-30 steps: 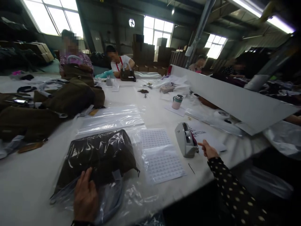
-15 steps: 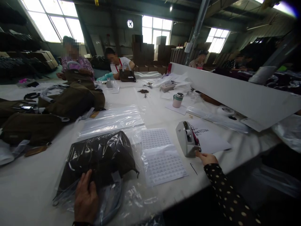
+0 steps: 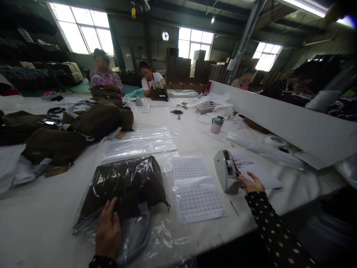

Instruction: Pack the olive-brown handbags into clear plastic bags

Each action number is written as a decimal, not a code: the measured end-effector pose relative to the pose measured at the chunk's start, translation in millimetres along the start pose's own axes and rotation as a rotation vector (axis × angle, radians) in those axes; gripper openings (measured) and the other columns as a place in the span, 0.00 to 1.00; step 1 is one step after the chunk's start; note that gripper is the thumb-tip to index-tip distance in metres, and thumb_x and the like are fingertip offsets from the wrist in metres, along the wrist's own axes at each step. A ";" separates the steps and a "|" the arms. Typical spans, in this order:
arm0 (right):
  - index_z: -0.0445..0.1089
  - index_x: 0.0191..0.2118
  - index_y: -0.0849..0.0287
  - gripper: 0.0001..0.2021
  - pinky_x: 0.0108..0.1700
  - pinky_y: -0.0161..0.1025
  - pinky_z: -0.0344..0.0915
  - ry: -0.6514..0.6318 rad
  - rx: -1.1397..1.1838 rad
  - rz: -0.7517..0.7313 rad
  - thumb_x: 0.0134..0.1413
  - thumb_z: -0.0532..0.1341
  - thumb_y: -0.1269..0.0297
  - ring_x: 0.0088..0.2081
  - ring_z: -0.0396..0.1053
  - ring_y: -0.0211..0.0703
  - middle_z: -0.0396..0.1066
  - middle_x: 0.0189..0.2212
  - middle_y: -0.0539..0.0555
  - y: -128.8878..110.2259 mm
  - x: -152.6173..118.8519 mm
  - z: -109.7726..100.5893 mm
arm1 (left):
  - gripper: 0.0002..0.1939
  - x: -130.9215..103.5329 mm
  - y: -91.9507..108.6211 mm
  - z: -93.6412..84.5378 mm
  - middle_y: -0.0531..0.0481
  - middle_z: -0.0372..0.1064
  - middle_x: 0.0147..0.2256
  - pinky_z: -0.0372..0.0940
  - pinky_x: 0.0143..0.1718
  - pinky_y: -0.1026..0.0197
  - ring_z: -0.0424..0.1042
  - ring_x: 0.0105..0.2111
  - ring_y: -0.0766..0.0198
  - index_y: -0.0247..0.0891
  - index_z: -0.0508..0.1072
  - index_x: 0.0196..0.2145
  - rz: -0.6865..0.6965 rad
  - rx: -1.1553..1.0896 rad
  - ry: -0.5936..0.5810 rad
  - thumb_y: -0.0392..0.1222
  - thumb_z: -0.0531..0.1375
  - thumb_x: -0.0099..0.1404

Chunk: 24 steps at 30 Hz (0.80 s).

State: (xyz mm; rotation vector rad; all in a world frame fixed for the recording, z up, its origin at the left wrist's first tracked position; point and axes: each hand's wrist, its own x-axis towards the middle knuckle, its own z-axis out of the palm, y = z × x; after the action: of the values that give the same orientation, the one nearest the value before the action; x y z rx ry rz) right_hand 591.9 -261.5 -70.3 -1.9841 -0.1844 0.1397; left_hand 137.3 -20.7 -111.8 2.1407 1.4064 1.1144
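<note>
A dark olive handbag [image 3: 128, 182] lies inside a clear plastic bag [image 3: 164, 230] on the table in front of me. My left hand [image 3: 108, 230] rests flat on its near part, fingers stretched out. Grey wrapped handles show beside that hand. To the right, a grey tape dispenser [image 3: 227, 175] stands on the table. At its front cutting edge, my right hand [image 3: 254, 182] pinches the end of the tape between thumb and forefinger, the other fingers raised; the clear tape itself barely shows. Between both hands lie printed label sheets [image 3: 199, 190].
Olive bags [image 3: 95, 121] are heaped at the left. Flat plastic bags [image 3: 142, 143] lie beyond the handbag. A lidded cup [image 3: 217, 124] stands past the dispenser, near a handwritten sheet [image 3: 262, 171]. A white partition [image 3: 281, 113] runs along the right. Co-workers sit at the far end.
The whole view has shifted a little right and down. My right hand has risen slightly against the dispenser, its fingers more spread. My left hand stays on the bagged handbag.
</note>
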 end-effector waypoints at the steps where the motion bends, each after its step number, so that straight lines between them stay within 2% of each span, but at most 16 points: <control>1: 0.55 0.51 0.62 0.36 0.27 0.41 0.67 0.005 -0.017 0.009 0.36 0.60 0.45 0.25 0.68 0.43 0.72 0.28 0.56 4.4 -7.2 -4.5 | 0.24 -0.1 0.6 -0.3 0.46 0.56 0.56 0.47 0.60 0.51 0.51 0.59 0.57 0.41 0.56 0.58 0.008 -0.005 0.002 0.43 0.45 0.65; 3: 0.59 0.44 0.61 0.31 0.27 0.44 0.66 0.020 -0.097 0.024 0.33 0.61 0.46 0.24 0.67 0.45 0.71 0.25 0.55 14.8 -22.4 -15.9 | 0.23 0.2 3.0 -1.2 0.46 0.57 0.56 0.48 0.60 0.50 0.53 0.58 0.56 0.41 0.57 0.58 0.021 -0.011 0.014 0.44 0.46 0.65; 5: 0.62 0.36 0.59 0.26 0.35 0.50 0.66 0.032 -0.204 0.021 0.27 0.64 0.50 0.27 0.68 0.50 0.70 0.20 0.52 22.5 -35.5 -28.1 | 0.24 1.1 4.8 -2.0 0.45 0.58 0.56 0.50 0.59 0.49 0.55 0.57 0.55 0.41 0.56 0.58 0.017 -0.012 0.035 0.46 0.47 0.65; 7: 0.63 0.33 0.57 0.24 0.42 0.55 0.62 0.035 -0.301 -0.002 0.24 0.65 0.53 0.31 0.68 0.54 0.68 0.19 0.50 21.7 -45.1 -37.6 | 0.27 1.4 4.7 -1.9 0.45 0.57 0.56 0.53 0.57 0.49 0.57 0.56 0.53 0.41 0.54 0.59 -0.014 -0.017 0.055 0.48 0.50 0.63; 9: 0.64 0.35 0.56 0.25 0.43 0.56 0.61 0.004 -0.376 -0.064 0.25 0.64 0.51 0.30 0.67 0.53 0.69 0.19 0.49 8.4 -53.1 -39.1 | 0.30 0.0 3.0 -1.2 0.44 0.55 0.57 0.56 0.55 0.49 0.58 0.55 0.53 0.42 0.50 0.60 -0.043 -0.032 0.066 0.48 0.53 0.62; 11: 0.62 0.40 0.56 0.27 0.40 0.51 0.62 -0.110 -0.328 -0.177 0.30 0.62 0.48 0.29 0.67 0.50 0.70 0.22 0.50 -17.5 -63.2 -26.0 | 0.32 -3.1 0.7 -0.6 0.44 0.55 0.58 0.57 0.55 0.49 0.58 0.55 0.53 0.43 0.48 0.61 -0.041 -0.058 0.079 0.46 0.55 0.62; 13: 0.59 0.44 0.56 0.28 0.37 0.45 0.64 -0.351 -0.148 -0.305 0.35 0.62 0.48 0.28 0.66 0.45 0.69 0.23 0.49 -53.0 -79.3 5.1 | 0.33 -6.0 -1.9 0.1 0.43 0.54 0.58 0.56 0.55 0.49 0.57 0.56 0.54 0.43 0.46 0.61 -0.007 -0.089 0.087 0.44 0.55 0.62; 16: 0.55 0.43 0.55 0.24 0.30 0.37 0.64 -0.871 0.089 -0.398 0.42 0.62 0.51 0.25 0.64 0.38 0.66 0.22 0.47 -113.5 -121.8 78.1 | 0.34 -8.0 -6.6 1.7 0.42 0.53 0.58 0.56 0.55 0.48 0.56 0.57 0.56 0.44 0.43 0.62 0.035 -0.124 0.094 0.39 0.55 0.62; 18: 0.53 0.41 0.56 0.20 0.26 0.34 0.62 -1.237 0.102 -0.472 0.46 0.61 0.53 0.23 0.62 0.35 0.64 0.22 0.46 -150.9 -161.9 133.2 | 0.34 -8.9 -8.6 2.5 0.42 0.53 0.58 0.57 0.55 0.48 0.56 0.57 0.56 0.44 0.42 0.62 0.030 -0.140 0.100 0.38 0.55 0.62; 19: 0.53 0.40 0.56 0.19 0.26 0.34 0.61 -1.396 0.055 -0.551 0.47 0.60 0.54 0.23 0.62 0.35 0.64 0.22 0.46 -166.7 -184.0 160.2 | 0.34 -9.6 -8.9 2.8 0.42 0.53 0.58 0.57 0.55 0.48 0.56 0.57 0.56 0.44 0.42 0.62 0.021 -0.150 0.103 0.37 0.55 0.62; 20: 0.52 0.40 0.57 0.18 0.26 0.33 0.61 -1.499 -0.050 -0.674 0.48 0.59 0.55 0.23 0.62 0.34 0.64 0.23 0.46 -180.1 -206.4 185.9 | 0.35 -10.4 -8.8 2.8 0.42 0.53 0.59 0.57 0.55 0.48 0.56 0.57 0.56 0.44 0.42 0.62 0.013 -0.160 0.106 0.37 0.55 0.62; 21: 0.52 0.40 0.57 0.17 0.27 0.32 0.62 -1.539 -0.233 -0.828 0.48 0.59 0.56 0.24 0.63 0.34 0.64 0.23 0.45 -190.7 -228.3 209.8 | 0.35 -11.4 -8.5 2.7 0.41 0.52 0.59 0.57 0.55 0.47 0.55 0.57 0.55 0.43 0.42 0.62 0.005 -0.172 0.113 0.37 0.55 0.62; 22: 0.53 0.40 0.57 0.18 0.28 0.32 0.62 -1.520 -0.478 -0.994 0.47 0.60 0.58 0.24 0.64 0.34 0.65 0.23 0.45 -198.5 -248.8 231.4 | 0.35 -12.5 -8.2 2.5 0.41 0.52 0.59 0.57 0.55 0.47 0.55 0.57 0.55 0.43 0.42 0.62 -0.004 -0.186 0.121 0.36 0.55 0.62; 24: 0.54 0.42 0.57 0.20 0.32 0.33 0.63 -1.388 -0.879 -1.231 0.44 0.63 0.61 0.28 0.68 0.37 0.68 0.26 0.47 -207.3 -282.1 266.7 | 0.36 -14.9 -8.0 2.1 0.40 0.51 0.59 0.58 0.54 0.47 0.56 0.57 0.55 0.43 0.40 0.62 -0.025 -0.218 0.134 0.36 0.55 0.61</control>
State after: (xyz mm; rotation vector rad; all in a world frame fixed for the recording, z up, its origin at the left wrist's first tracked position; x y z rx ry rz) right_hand 252.9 6.0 14.5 -1.7960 -2.5903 0.6691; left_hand 131.0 -30.1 -124.6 1.9228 1.2959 1.3563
